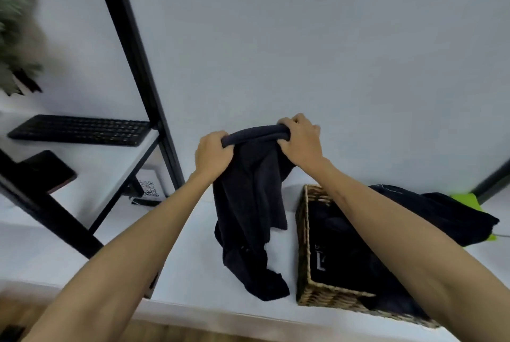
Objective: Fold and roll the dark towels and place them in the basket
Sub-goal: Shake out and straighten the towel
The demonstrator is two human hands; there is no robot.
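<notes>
Two bare forearms reach out over a white table [193, 253], where a woven basket [303, 247] at the right holds dark cloth. Beside it, a dark towel [248, 203] hangs with its lower end crumpled on the tabletop, its top edge bunched between the left hand [212, 155] and right hand [300, 140], both fists closed tight around it. Behind the basket lies another dark towel heap [447, 212]. Farther left, a keyboard [80, 129] rests on a black-framed shelf [138, 65].
</notes>
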